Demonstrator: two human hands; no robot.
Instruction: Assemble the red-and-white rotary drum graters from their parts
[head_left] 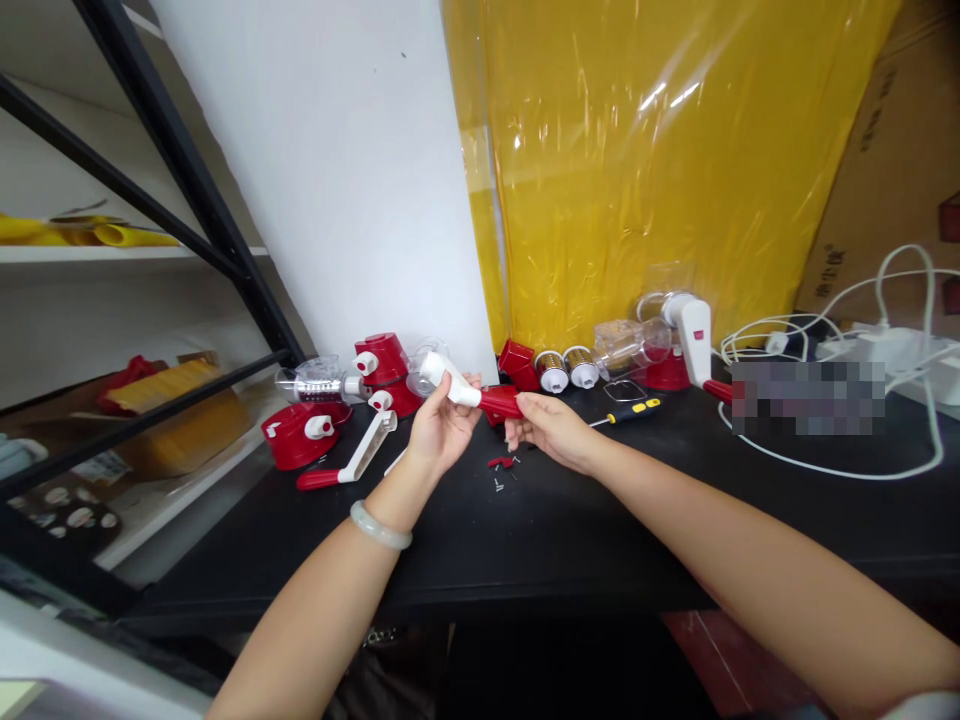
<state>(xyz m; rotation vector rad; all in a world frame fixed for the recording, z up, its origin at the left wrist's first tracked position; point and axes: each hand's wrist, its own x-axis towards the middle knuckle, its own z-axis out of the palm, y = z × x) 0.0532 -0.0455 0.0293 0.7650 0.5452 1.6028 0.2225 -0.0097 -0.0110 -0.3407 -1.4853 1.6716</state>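
Note:
Between my two hands, above the black table, is a crank handle (459, 388) with a white arm and a red grip. My left hand (444, 425) is closed around the white arm. The fingers of my right hand (553, 428) pinch the end of the red grip. Below them on the table lie small red parts (501, 462) and several tiny screws (499, 485). To the left rests another white crank arm with a red grip (367, 450). A black and yellow screwdriver (632, 410) lies to the right of my right hand.
Red grater bases (291, 438) and clear plastic housings stand at the left. Metal grating drums (552, 371), a red part and an assembled rotary grater (694, 335) line the back. White cables (832, 465) sprawl at the right. A black shelf frame (172, 160) rises at the left.

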